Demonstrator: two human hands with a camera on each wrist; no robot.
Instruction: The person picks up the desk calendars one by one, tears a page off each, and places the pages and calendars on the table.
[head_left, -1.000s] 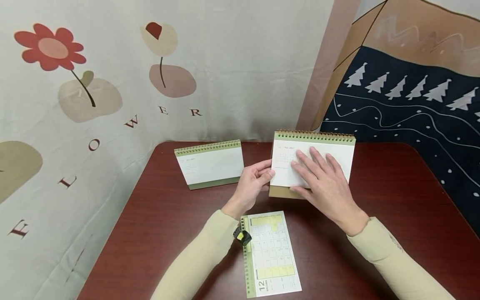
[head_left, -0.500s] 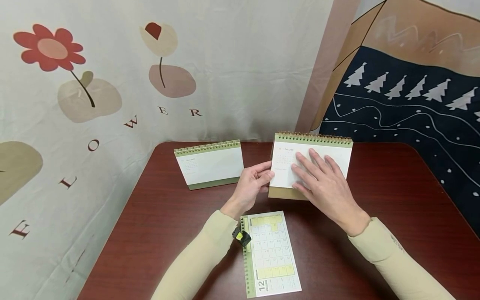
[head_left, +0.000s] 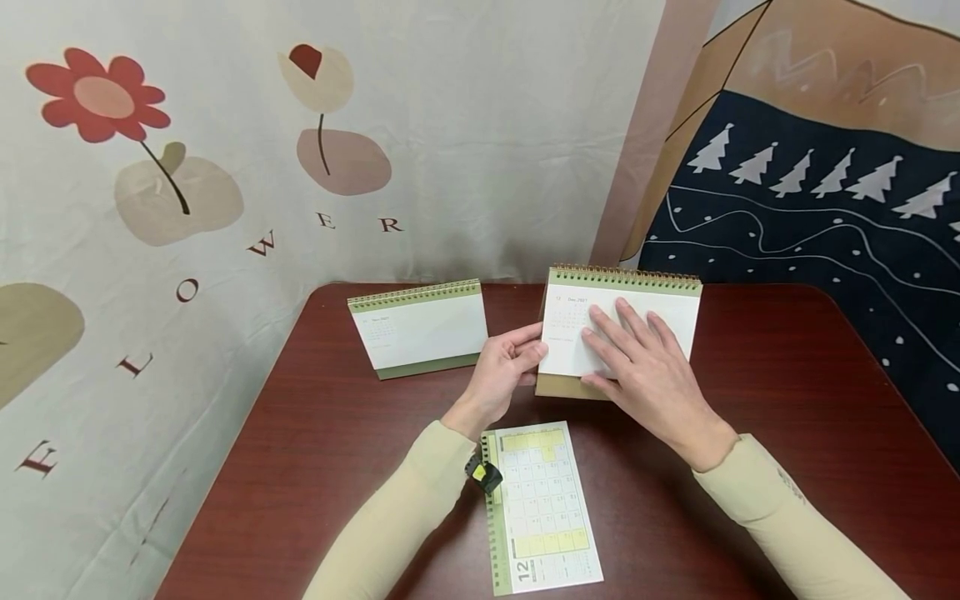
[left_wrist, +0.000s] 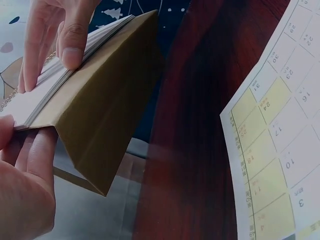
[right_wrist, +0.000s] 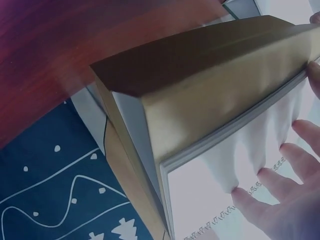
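A spiral-bound desk calendar (head_left: 566,358) with a green top band and a tan stand (head_left: 562,387) is upright on its folded base. My left hand (head_left: 498,373) pinches its left edge, the thumb in front and fingers behind and under the page stack, as the left wrist view shows. My right hand (head_left: 651,375) lies spread over the front page, fingers straight, covering part of it. In the right wrist view, the tan base (right_wrist: 215,95) is hollow at its side. Nearest me lies a loose calendar page (head_left: 551,492), with holes along its green edge.
A similar, green-based desk calendar (head_left: 431,333) stands left of the held one. Beneath everything is a dark red-brown table (head_left: 300,467). Flower-print cloth (head_left: 480,108) and tree-print cloth (head_left: 810,217) hang behind. A black wrist device (head_left: 483,473) overlaps the loose page.
The held calendar has shifted slightly, its top right corner moving a little left and down. My right hand stays on the page, and the left hand keeps its grip.
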